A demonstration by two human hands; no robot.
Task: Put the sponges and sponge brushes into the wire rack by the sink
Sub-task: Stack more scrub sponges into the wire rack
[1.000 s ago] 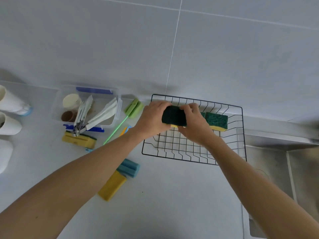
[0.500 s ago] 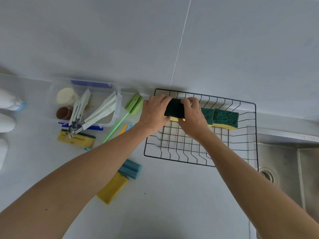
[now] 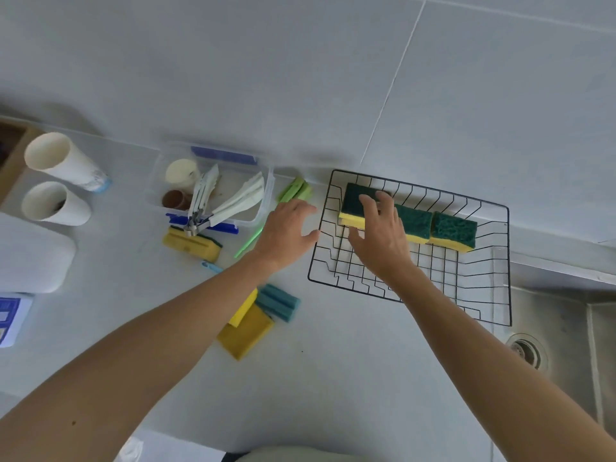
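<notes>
Seating the third green-and-yellow sponge [image 3: 354,204] at the back left of the wire rack [image 3: 500,208] is the step you appear to be closing out. In the head view, your right hand [image 3: 380,235] lies over that sponge with the fingers spread and resting on its dark top, not clamped around it. It stands in a row with two more sponges [image 3: 433,225] along the rack's far side, each touching its neighbour. Your left hand [image 3: 286,233] hovers open and empty just outside the rack's left edge, above the counter [image 3: 333,378].

Judging by what lies loose, much remains: a green sponge brush [image 3: 295,191] beside the clear plastic box [image 3: 213,191], a yellow sponge [image 3: 191,245] under the box's front edge, and a yellow sponge [image 3: 245,331] touching a teal sponge brush [image 3: 278,301] beneath your left forearm. The green brush is nearest your left hand, so take it by its head or handle and carry it over the rim, which means closing your fingers on soft foam without crushing it.
</notes>
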